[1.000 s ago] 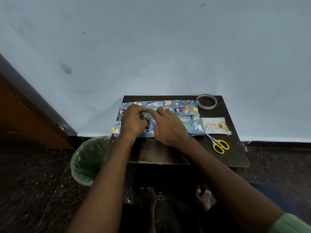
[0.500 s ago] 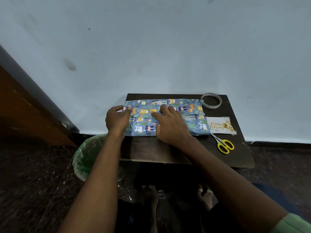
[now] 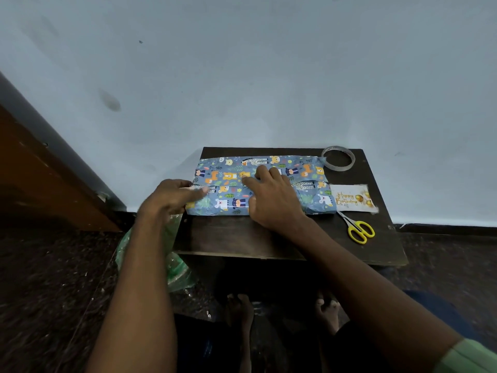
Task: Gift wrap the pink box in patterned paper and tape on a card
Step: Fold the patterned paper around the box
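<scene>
The box (image 3: 309,168) lies on a small dark table (image 3: 234,238), fully covered in blue paper with cartoon animals; no pink shows. My right hand (image 3: 271,200) lies flat on the middle of the parcel and presses on the paper seam. At the parcel's left end, my left hand (image 3: 172,196) has its fingers stretched along the end flap and touches the paper there. A white "Happy Birthday" card (image 3: 352,197) lies flat just right of the parcel.
A clear tape roll (image 3: 338,158) sits at the table's back right corner. Yellow-handled scissors (image 3: 359,230) lie in front of the card. A bin with a green liner (image 3: 174,270) stands left of the table, under my left forearm. A blue wall is right behind the table.
My left hand has slid from the top middle of the parcel to its left end. My right hand has stayed pressed on the middle.
</scene>
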`<action>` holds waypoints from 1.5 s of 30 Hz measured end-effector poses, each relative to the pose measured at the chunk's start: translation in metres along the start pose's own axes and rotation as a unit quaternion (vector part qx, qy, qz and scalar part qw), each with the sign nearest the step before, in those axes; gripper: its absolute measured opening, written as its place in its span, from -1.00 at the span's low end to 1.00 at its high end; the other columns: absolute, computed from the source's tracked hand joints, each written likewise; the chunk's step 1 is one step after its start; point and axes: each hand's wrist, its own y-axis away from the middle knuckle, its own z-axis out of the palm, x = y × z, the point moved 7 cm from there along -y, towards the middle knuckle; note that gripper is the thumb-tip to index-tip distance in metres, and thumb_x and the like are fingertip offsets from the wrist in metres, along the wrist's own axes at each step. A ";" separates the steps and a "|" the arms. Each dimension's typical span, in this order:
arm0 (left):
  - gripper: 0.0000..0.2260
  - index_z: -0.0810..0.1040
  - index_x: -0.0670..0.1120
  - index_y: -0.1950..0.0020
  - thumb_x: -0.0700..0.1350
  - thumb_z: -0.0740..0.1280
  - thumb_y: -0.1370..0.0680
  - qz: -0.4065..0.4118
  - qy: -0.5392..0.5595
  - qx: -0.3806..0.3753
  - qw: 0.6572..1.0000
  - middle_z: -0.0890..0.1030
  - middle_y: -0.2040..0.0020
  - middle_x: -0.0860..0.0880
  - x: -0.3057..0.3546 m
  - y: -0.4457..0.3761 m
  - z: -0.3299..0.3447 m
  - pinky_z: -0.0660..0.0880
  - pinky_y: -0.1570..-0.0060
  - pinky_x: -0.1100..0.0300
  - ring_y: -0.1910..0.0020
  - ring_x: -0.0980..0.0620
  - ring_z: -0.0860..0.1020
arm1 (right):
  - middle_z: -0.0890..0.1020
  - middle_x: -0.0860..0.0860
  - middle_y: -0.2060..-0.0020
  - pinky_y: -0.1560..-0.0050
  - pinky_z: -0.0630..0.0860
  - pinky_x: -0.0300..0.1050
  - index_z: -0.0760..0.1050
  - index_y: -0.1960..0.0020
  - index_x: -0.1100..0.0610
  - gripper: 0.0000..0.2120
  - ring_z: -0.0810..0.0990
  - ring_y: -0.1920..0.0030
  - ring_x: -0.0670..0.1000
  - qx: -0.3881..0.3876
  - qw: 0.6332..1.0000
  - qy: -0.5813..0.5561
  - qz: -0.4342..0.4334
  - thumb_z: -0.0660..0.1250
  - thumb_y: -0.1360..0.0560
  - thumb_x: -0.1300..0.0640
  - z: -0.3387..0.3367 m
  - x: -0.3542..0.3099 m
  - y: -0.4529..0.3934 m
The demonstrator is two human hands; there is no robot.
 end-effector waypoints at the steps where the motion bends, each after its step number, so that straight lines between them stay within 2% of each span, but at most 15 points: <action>1: -0.65 0.63 -0.10 -0.24 -0.09 0.61 -0.51 -0.002 -0.033 -0.004 0.999 0.68 0.01 -0.13 -0.002 0.005 -0.003 0.52 0.16 0.17 0.21 -0.01 0.57 | 0.55 0.17 -0.13 -0.06 0.53 0.17 0.59 -0.30 0.15 -0.50 0.52 -0.10 0.26 0.000 1.000 0.001 0.001 0.25 -0.39 0.08 -0.001 0.000 0.000; 3: -0.50 0.58 -0.19 -0.43 -0.15 0.59 -0.53 0.002 -0.066 0.021 0.998 0.68 -0.13 -0.20 -0.007 0.004 -0.009 0.47 0.24 0.18 0.18 -0.01 0.57 | 0.55 0.17 -0.12 -0.06 0.53 0.18 0.59 -0.30 0.15 -0.52 0.52 -0.10 0.26 -0.001 1.000 0.003 0.001 0.28 -0.40 0.09 -0.001 0.000 0.000; 5: -0.42 0.53 -0.21 -0.49 -0.11 0.60 -0.52 -0.002 -0.093 0.063 0.994 0.64 -0.33 -0.24 -0.007 -0.001 -0.011 0.57 0.01 0.10 -0.08 -0.12 0.64 | 0.55 0.16 -0.12 -0.06 0.52 0.18 0.59 -0.30 0.15 -0.53 0.52 -0.10 0.26 -0.003 1.000 0.005 0.001 0.29 -0.41 0.09 -0.001 -0.001 0.001; 7: -0.41 0.49 -0.16 -0.53 -0.07 0.56 -0.54 0.012 -0.163 0.133 0.978 0.55 -0.46 -0.20 0.003 0.000 -0.006 0.50 -0.35 0.00 -0.37 -0.19 0.56 | 0.55 0.16 -0.11 -0.05 0.52 0.17 0.60 -0.28 0.15 -0.52 0.52 -0.09 0.25 -0.001 1.000 0.001 0.002 0.26 -0.40 0.08 -0.001 -0.001 0.001; 9: -0.45 0.47 -0.10 -0.54 -0.12 0.48 -0.55 0.097 -0.216 0.225 0.945 0.49 -0.47 -0.19 0.031 0.015 0.008 0.41 -0.42 -0.07 -0.44 -0.23 0.47 | 0.55 0.16 -0.09 -0.03 0.51 0.15 0.60 -0.25 0.16 -0.53 0.52 -0.07 0.24 0.001 1.000 0.000 0.004 0.25 -0.39 0.07 -0.002 -0.002 0.001; 11: -0.46 0.54 -0.04 -0.47 -0.24 0.44 -0.48 0.224 -0.243 0.255 0.909 0.50 -0.40 -0.14 0.063 0.032 0.030 0.40 -0.36 -0.08 -0.38 -0.22 0.47 | 0.55 0.15 -0.07 0.00 0.51 0.14 0.59 -0.18 0.17 -0.59 0.52 -0.05 0.23 0.004 1.000 0.004 0.005 0.27 -0.38 0.08 -0.004 -0.002 0.001; 13: -0.48 0.66 0.02 -0.30 -0.32 0.46 -0.37 0.318 -0.260 0.189 0.892 0.59 -0.29 -0.02 0.080 0.037 0.055 0.40 -0.29 0.04 -0.31 -0.14 0.51 | 0.55 0.15 -0.04 0.03 0.51 0.12 0.57 -0.12 0.18 -0.65 0.53 -0.01 0.23 0.008 1.000 0.005 0.000 0.30 -0.38 0.09 -0.004 -0.003 0.002; 16: -0.63 0.76 0.09 -0.03 -0.25 0.48 -0.31 0.362 -0.295 0.162 0.869 0.68 -0.12 0.17 0.089 0.044 0.076 0.14 -0.21 0.22 -0.28 0.05 0.49 | 0.56 0.17 -0.02 0.04 0.55 0.14 0.57 -0.11 0.21 -0.64 0.53 0.00 0.24 0.013 1.000 -0.003 -0.006 0.24 -0.39 0.07 -0.005 -0.001 0.001; 18: -0.71 0.77 0.08 0.03 -0.17 0.38 -0.35 0.381 -0.274 0.170 0.866 0.73 -0.01 0.16 0.093 0.051 0.084 0.17 -0.26 0.21 -0.20 0.07 0.56 | 0.58 0.17 0.01 0.07 0.56 0.14 0.58 -0.10 0.23 -0.53 0.54 0.04 0.23 0.018 1.000 -0.021 -0.008 0.10 -0.37 0.01 -0.008 -0.002 0.000; 21: -0.65 0.75 -0.02 -0.16 -0.20 0.29 -0.48 0.387 -0.234 0.080 0.888 0.75 -0.09 0.02 0.089 0.049 0.102 0.45 -0.25 0.17 -0.13 -0.02 0.64 | 0.61 0.18 0.02 0.08 0.53 0.11 0.59 -0.04 0.25 -0.50 0.54 0.07 0.22 0.027 0.997 -0.068 -0.011 0.10 -0.38 -0.07 -0.016 -0.002 0.002; 25: -0.63 0.66 -0.10 -0.32 -0.33 0.33 -0.55 0.397 -0.235 0.061 0.885 0.68 -0.17 -0.07 0.080 0.040 0.110 0.50 -0.19 0.12 -0.18 -0.08 0.60 | 0.57 0.16 -0.15 -0.02 0.49 0.05 0.56 -0.17 0.24 -0.69 0.53 -0.12 0.20 -0.004 0.996 -0.094 0.013 0.32 -0.46 0.17 -0.020 0.006 0.002; 30: -0.58 0.72 -0.03 -0.20 -0.36 0.32 -0.45 0.352 -0.242 0.077 0.901 0.69 -0.09 -0.04 0.092 0.039 0.122 0.45 -0.01 0.18 -0.08 -0.04 0.60 | 0.57 0.16 -0.19 -0.10 0.52 0.11 0.56 -0.25 0.22 -0.65 0.54 -0.16 0.21 -0.001 0.993 -0.118 0.005 0.36 -0.47 0.18 -0.024 0.016 0.005; 34: -0.56 0.69 0.08 -0.17 -0.31 0.28 -0.43 0.372 -0.260 0.056 0.889 0.66 -0.03 0.07 0.099 0.047 0.142 0.40 0.13 0.30 -0.03 0.03 0.60 | 0.60 0.18 -0.24 -0.26 0.51 0.15 0.57 -0.26 0.25 -0.60 0.57 -0.24 0.24 0.015 0.999 -0.047 0.021 0.40 -0.49 0.08 -0.026 0.030 0.012; 39: -0.65 0.70 0.04 -0.20 -0.29 0.32 -0.52 0.354 -0.258 0.087 0.895 0.70 -0.11 0.02 0.101 0.052 0.147 0.45 0.06 0.12 -0.09 -0.04 0.61 | 0.58 0.12 -0.27 0.02 0.42 -0.03 0.57 -0.28 0.22 -0.64 0.57 -0.19 0.19 0.006 0.999 -0.047 0.024 0.36 -0.52 0.11 -0.033 0.034 0.015; 45: -0.76 0.69 -0.07 0.09 -0.25 0.24 -0.46 0.369 -0.206 0.080 0.903 0.68 0.17 -0.05 0.101 0.052 0.151 0.52 0.19 0.04 0.14 -0.10 0.62 | 0.61 0.07 -0.19 0.07 0.37 -0.08 0.62 -0.24 0.15 -0.64 0.61 -0.11 0.17 0.010 0.997 -0.070 0.032 0.40 -0.46 0.12 -0.033 0.039 0.012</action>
